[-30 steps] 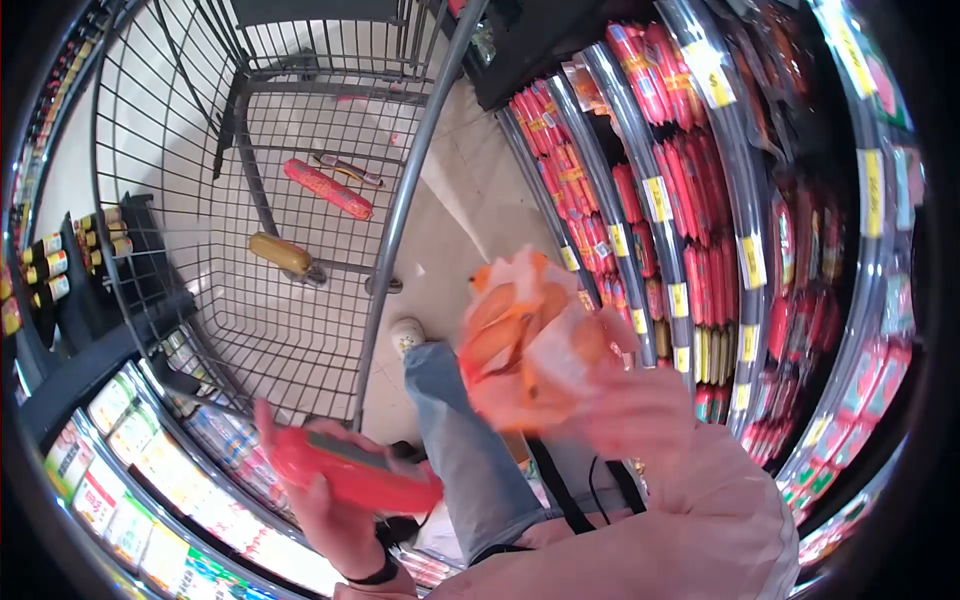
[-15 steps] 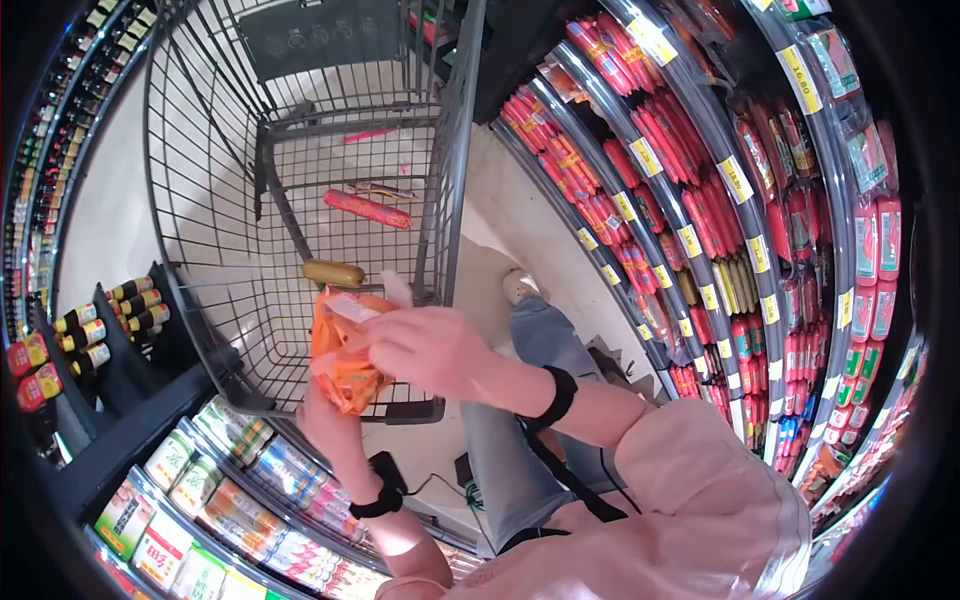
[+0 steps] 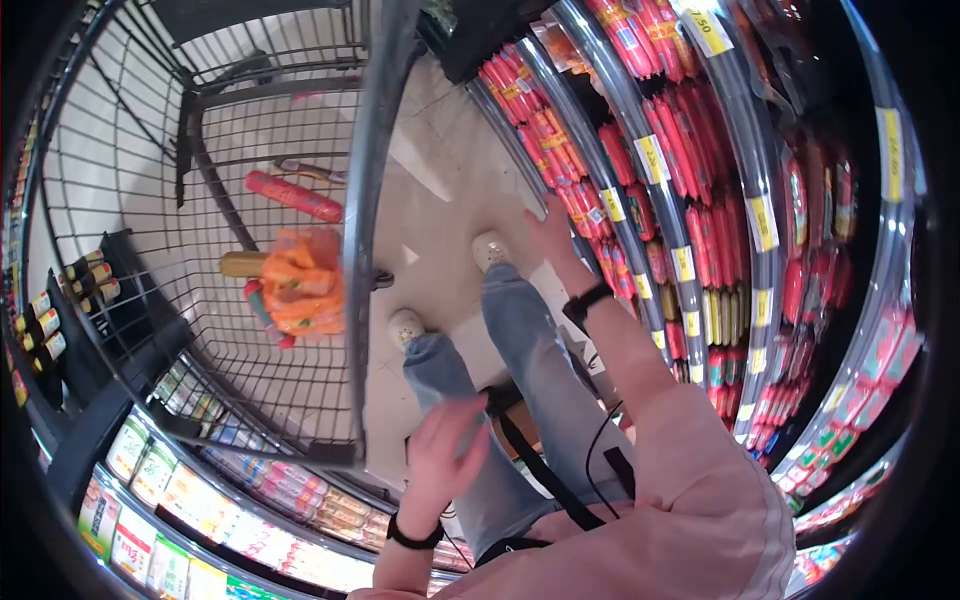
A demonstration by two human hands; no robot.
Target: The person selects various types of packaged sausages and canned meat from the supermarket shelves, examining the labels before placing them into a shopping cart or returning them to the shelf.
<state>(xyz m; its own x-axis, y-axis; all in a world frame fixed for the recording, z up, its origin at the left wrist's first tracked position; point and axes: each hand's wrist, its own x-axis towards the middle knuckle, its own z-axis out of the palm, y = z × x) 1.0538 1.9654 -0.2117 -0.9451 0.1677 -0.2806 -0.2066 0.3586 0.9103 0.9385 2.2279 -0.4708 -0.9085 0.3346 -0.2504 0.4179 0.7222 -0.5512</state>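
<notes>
In the wire shopping cart (image 3: 359, 300) lies an orange plastic bag (image 3: 303, 283), beside a tan sausage (image 3: 243, 264) and below a red sausage pack (image 3: 294, 196). A green and red packet shows at the bag's left side. My left hand (image 3: 447, 446) is over my legs, right of the cart, fingers apart and holding nothing. At the lower shelf of red packaged sausages (image 3: 570, 165), my right hand (image 3: 549, 229) reaches out with its fingers spread. Nothing shows in it.
Shelves of red and golden sausages with yellow price tags (image 3: 652, 158) curve along the right. Dark-capped jars (image 3: 85, 270) stand at the left, and shelves of packaged goods (image 3: 190, 500) run along the bottom left. My feet and legs are on the pale floor (image 3: 440, 180).
Both hands have let go of the orange bag, which now lies in the cart. My right hand has moved to the right shelf, my left hand down and right. The view has shifted right.
</notes>
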